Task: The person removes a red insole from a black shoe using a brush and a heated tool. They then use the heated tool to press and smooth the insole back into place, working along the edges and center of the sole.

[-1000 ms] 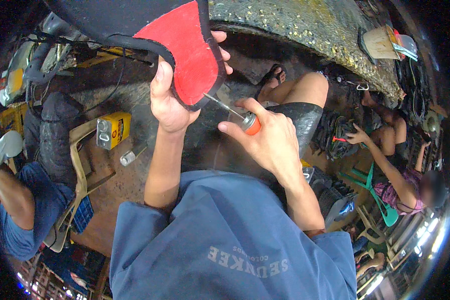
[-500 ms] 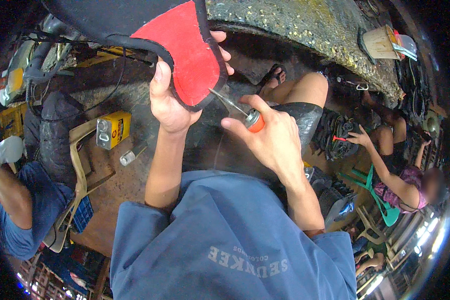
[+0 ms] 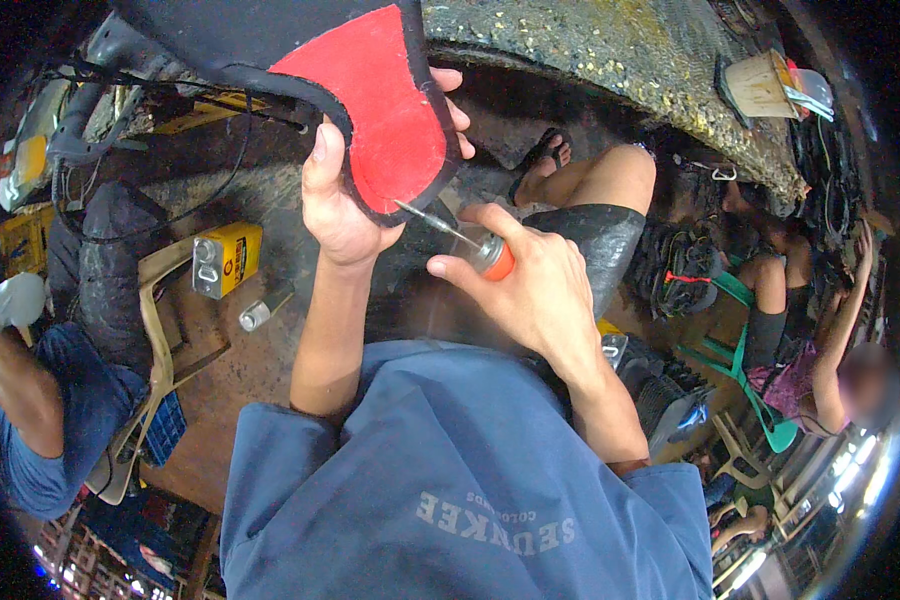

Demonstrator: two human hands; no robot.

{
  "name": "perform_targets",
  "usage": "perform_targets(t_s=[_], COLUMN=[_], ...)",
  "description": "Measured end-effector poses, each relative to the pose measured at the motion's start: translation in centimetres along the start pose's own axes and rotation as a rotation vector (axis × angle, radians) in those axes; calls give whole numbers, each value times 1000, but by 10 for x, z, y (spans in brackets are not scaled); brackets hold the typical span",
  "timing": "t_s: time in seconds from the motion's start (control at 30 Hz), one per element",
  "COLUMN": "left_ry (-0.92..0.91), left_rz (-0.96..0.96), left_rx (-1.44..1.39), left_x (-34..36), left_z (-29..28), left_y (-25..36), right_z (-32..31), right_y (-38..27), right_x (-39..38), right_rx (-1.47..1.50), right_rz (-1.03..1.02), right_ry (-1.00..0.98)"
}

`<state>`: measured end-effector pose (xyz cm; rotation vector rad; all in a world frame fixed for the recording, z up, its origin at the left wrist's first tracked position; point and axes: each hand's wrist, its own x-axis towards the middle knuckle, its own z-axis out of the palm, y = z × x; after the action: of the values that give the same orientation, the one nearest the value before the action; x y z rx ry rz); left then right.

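- The left hand is closed as a grip on the red-lined flap: the thumb lies up along the flap's left edge and the fingertips show past its right edge, so the flap is pinched between them.
- The right hand is wrapped around an awl with an orange handle; the index finger is bent forward below the metal collar, and the handle is mostly hidden in the palm.
- The awl's long axis runs from the handle at lower right up to the left. Its thin metal shaft points at the flap's lower rim, and the tip meets the black edge just right of the left thumb.
- The flap is a rounded tongue of red material with a black bound border, hanging down from a larger black piece at the top of the view. Its long axis runs roughly top to bottom, rounded end lowest.
- The two hands are near each other but apart, bridged only by the awl shaft. Open room lies below the flap, between the forearms.
- Just left of the left forearm a yellow can and a small grey cylinder sit on the dirt floor.
- Behind the hands a rough concrete ledge curves across the top.
- Another person's bare leg with a sandal sits right of the flap; further people sit at the far left and far right.
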<state>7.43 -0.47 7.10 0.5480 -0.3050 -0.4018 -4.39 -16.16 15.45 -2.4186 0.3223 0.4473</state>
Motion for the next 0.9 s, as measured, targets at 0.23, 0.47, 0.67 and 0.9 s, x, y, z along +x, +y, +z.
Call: perform_targets(t_s=[0.23,0.47,0.67,0.9], left_ry=[-82,-85,-95,-90], left_rz=[8,3,-1,2], left_rx=[32,19,-1,-42], left_x=[-1,-4,-3,-2], left_z=[-5,-4,-3,-2], left_y=[1,4,3,1], right_z=[-1,-1,-5,4], right_y=[-2,-5,-7,-4], right_x=[-4,-5,-7,-7], right_rx=[-10,-4,-3,22], right_rz=[2,-22,11,-65], right_ry=[-28,-23,-90,-17])
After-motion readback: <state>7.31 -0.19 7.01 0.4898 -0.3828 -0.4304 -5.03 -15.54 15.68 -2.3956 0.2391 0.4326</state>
